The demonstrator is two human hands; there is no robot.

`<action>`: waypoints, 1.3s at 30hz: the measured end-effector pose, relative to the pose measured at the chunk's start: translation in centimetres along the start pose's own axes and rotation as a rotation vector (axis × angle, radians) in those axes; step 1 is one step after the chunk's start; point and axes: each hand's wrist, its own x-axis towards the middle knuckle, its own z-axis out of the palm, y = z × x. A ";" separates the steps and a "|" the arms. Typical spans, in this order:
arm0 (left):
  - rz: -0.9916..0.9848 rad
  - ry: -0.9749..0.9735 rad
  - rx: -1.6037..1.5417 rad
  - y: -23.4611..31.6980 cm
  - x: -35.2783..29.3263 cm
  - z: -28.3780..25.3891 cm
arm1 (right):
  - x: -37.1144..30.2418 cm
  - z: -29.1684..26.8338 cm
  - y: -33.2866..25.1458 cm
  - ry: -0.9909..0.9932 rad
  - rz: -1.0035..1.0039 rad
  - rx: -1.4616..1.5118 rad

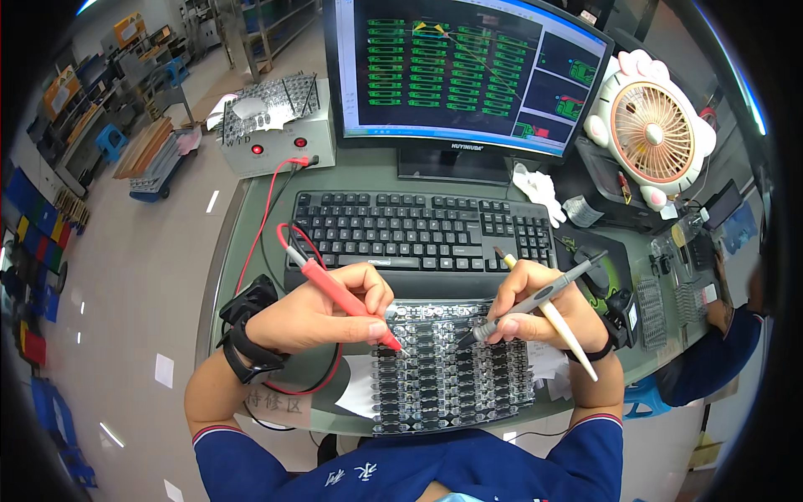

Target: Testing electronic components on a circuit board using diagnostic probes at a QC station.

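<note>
A person in a dark blue shirt [368,468] works with two probes over a panel of small circuit boards [452,397], which lies at the near edge of the table [360,171], between the forearms and in front of a black keyboard [389,227]. The left hand [355,305] grips a red probe [330,286], its tip angled down to the panel's left half. The right hand [535,305] grasps a grey probe [554,289] pointed at the panel's middle, along with a cream-coloured stick [570,341] crossing beneath it. Whether either tip touches the boards is too fine to tell. White paper [358,389] shows beneath the panel. Behind the keyboard, a monitor [447,71] displays rows of green outlines, flanked by a metal box [284,155] with two red lights and a pink-and-white fan [655,132].
</note>
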 end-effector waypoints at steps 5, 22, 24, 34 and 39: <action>0.017 0.019 0.003 -0.2 -0.1 -0.3 | 0.2 0.4 -0.1 0.022 0.060 0.095; 0.090 0.104 0.079 -0.6 -0.1 -0.1 | 0.6 0.4 0.3 -0.005 0.012 -0.037; 0.099 0.108 0.084 -0.6 -0.1 -0.1 | 0.7 0.6 0.4 0.009 0.004 -0.056; 0.094 0.112 0.087 -0.4 -0.1 0.3 | 0.6 0.7 0.6 0.030 0.047 -0.006; 0.086 0.107 0.103 -0.4 -0.1 0.4 | 0.6 0.7 0.6 0.031 0.039 -0.019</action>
